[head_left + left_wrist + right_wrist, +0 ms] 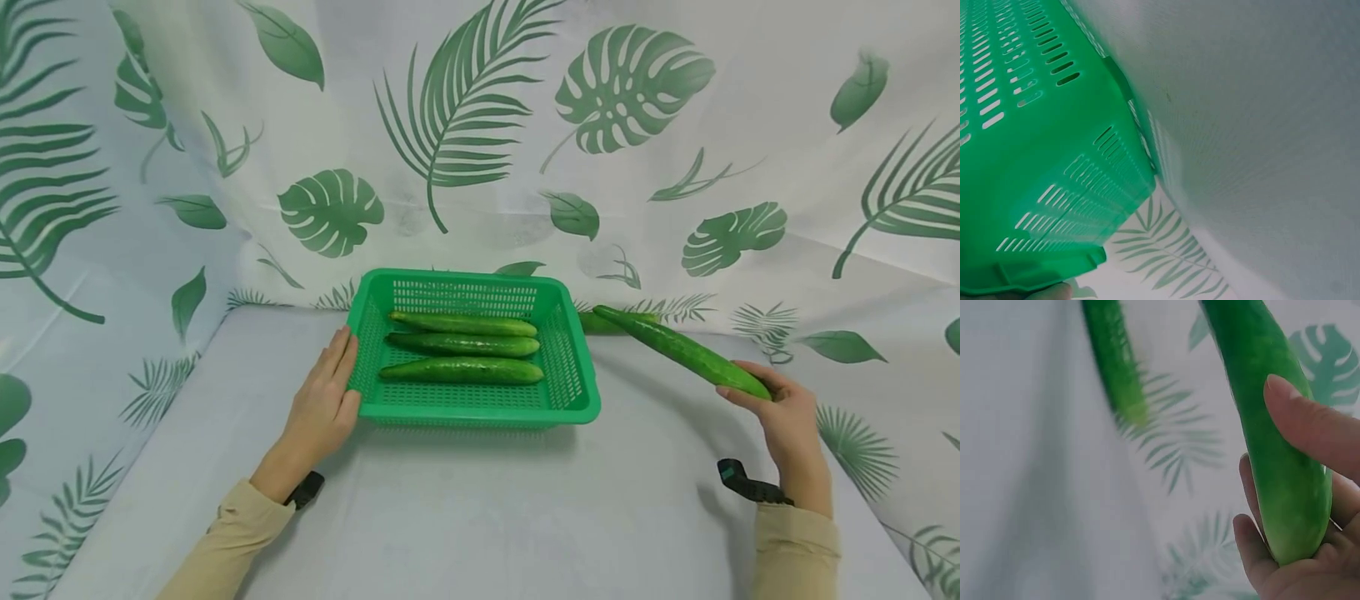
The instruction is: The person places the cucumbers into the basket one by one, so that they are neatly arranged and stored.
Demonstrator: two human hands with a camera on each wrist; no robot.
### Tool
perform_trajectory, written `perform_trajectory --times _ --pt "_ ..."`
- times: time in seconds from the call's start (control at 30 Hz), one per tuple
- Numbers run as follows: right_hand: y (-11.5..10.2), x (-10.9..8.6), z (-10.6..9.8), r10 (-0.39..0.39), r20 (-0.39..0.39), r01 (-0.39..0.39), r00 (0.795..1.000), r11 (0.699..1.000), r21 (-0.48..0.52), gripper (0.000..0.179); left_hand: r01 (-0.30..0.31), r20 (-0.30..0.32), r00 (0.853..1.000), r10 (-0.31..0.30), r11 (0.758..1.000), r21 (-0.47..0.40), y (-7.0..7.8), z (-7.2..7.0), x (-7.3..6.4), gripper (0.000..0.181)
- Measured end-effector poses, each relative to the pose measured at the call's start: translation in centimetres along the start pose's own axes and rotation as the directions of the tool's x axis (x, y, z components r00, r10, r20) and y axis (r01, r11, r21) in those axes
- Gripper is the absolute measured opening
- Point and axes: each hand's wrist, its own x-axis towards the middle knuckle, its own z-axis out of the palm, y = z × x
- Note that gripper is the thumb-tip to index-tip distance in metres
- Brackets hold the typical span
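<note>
My left hand point(322, 408) rests against the left side of a green plastic basket point(480, 412), its fingers extended along the rim. In the left wrist view a fingertip point(1052, 292) shows at the edge of the slotted basket wall. Inside the basket three cucumbers point(461, 370) lie side by side, lengthwise. Out to the right, my right hand point(791, 421) grips another cucumber point(686, 352) near one end, thumb on one side and fingers around the other. This cucumber slants up and left, its far tip pointing toward the basket.
One more cucumber point(600, 324) lies at the back of the white table point(480, 517), right of the basket and partly behind the held one. A leaf-patterned curtain point(480, 225) encloses the table at the back and sides. A black strap point(753, 487) circles the right wrist.
</note>
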Motion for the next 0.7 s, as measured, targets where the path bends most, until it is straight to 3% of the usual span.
perform_trajectory --times 0.17,0.3,0.4,0.6,0.7 --pt "-3.8 0.0 0.6 -0.1 -0.013 0.101 0.995 0.995 0.022 0.057 -0.003 -0.003 1.0 0.003 1.0 -0.001 0.0 -0.1 0.0 0.063" --pt "-7.1 -0.4 1.6 -0.171 -0.002 0.171 0.985 0.985 -0.037 0.057 -0.002 -0.001 1.0 0.002 1.0 -0.003 0.0 -0.1 0.0 0.063" --pt "-9.4 -0.7 2.7 -0.211 0.02 0.212 0.977 0.975 -0.067 0.055 -0.001 0.0 1.0 0.001 1.0 -0.002 0.0 -0.1 0.0 0.063" --pt "-13.1 -1.3 5.7 -0.301 0.098 0.3 0.948 0.953 0.034 0.053 0.0 -0.006 1.0 0.0 1.0 0.0 0.1 -0.1 0.0 0.063" --pt "-14.5 -1.8 7.4 -0.325 0.126 0.325 0.937 0.946 0.019 0.051 0.0 -0.003 1.0 0.0 1.0 -0.001 0.2 -0.2 0.0 0.063"
